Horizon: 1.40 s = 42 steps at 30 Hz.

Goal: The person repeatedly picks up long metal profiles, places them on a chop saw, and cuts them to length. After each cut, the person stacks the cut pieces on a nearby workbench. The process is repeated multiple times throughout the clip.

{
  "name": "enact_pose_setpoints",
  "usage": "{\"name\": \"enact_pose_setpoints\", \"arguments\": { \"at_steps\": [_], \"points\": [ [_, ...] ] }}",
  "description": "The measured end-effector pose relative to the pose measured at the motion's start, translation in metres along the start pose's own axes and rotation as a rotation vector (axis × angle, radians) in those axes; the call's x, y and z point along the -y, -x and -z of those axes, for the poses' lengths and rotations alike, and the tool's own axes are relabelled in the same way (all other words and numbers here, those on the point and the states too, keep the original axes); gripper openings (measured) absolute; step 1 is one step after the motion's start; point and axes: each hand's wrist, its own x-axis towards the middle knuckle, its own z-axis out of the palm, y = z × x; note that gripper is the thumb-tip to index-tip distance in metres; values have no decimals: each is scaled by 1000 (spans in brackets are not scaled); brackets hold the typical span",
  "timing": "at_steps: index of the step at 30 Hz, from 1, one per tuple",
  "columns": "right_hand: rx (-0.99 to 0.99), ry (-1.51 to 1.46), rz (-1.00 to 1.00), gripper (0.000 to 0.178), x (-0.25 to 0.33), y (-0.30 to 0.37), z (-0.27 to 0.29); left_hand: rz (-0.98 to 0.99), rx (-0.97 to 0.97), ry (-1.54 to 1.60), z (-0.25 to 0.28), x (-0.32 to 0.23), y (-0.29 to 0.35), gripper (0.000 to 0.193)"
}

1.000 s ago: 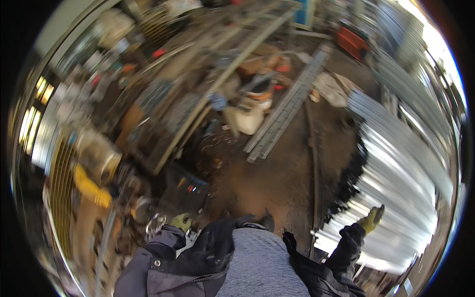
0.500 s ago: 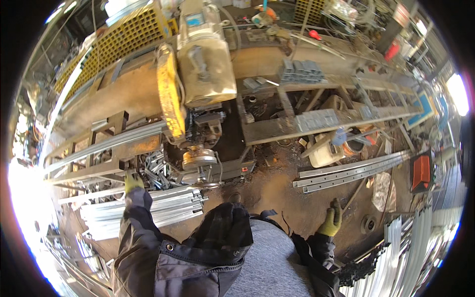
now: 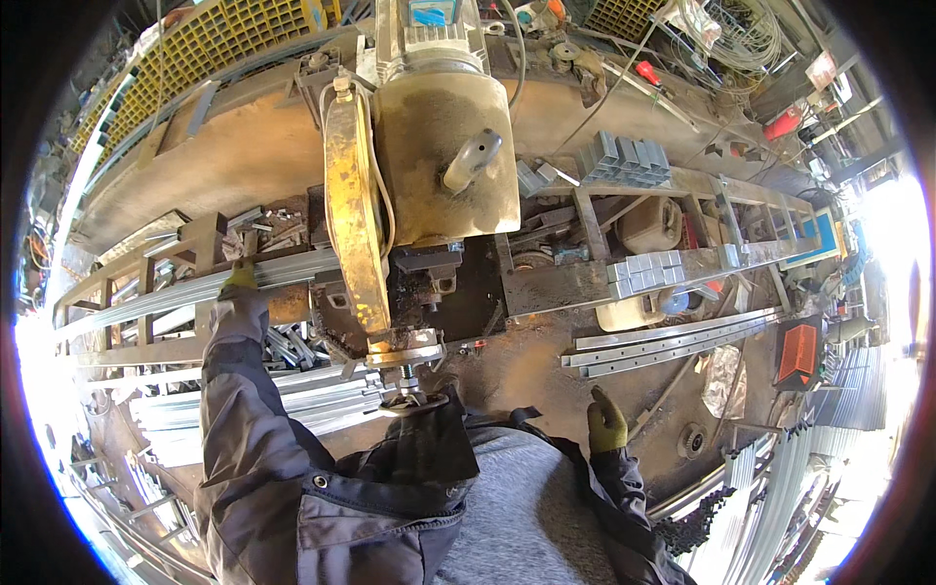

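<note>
My left hand [image 3: 240,277], in a yellow-green glove, lies across a bundle of long, thin silver metal profiles [image 3: 146,310]. Its fingers curl over the bundle, their tips partly hidden. The profiles rest on a steel frame and run right to a cut-off saw [image 3: 447,156] with a worn yellow blade guard [image 3: 353,210]. On the saw's near side is a vise handwheel [image 3: 414,401], close to my body. My right hand [image 3: 606,421], gloved alike, hangs at my right side with thumb and fingers apart, holding nothing.
Right of the saw, a steel support frame [image 3: 556,297] carries short cut tube pieces [image 3: 646,273], with a stack of tubes [image 3: 624,161] behind. Perforated bars [image 3: 673,341] lie on the floor beside a red-and-black box [image 3: 799,353]. More long profiles [image 3: 263,400] lie below the left frame.
I have come nearer the saw, which looks larger. My left hand has moved up from beside the frame onto the profile bundle. My right hand stays at my side, empty.
</note>
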Motion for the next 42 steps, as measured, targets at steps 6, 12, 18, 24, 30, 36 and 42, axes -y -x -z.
{"name": "enact_pose_setpoints", "arguments": {
  "at_steps": [6, 12, 18, 24, 30, 36, 42],
  "points": [
    [81, -7, -183, 40, -7, -14, -25, -184, 182, 65, 37, -96, 39, 93],
    [227, 104, 10, 42, 19, -56, -52, -457, 37, 257, 13, -88, 38, 89],
    [244, 141, -39, 44, 27, -61, -50, -148, 84, -9, -3, 17, 1, 104],
    [342, 213, 2, 46, 31, -72, -58, -167, -82, 505, -3, -85, 62, 93],
    [369, 282, 137, 50, 38, -114, -57, 141, -754, 1399, -1, -127, 190, 45],
    [511, 347, -36, 58, 2, -151, -37, -441, -960, 969, 137, -296, 378, 27],
    [699, 315, 58, 60, -24, -221, 4, -872, -574, 714, 172, -521, 341, 40]
  ]
}}
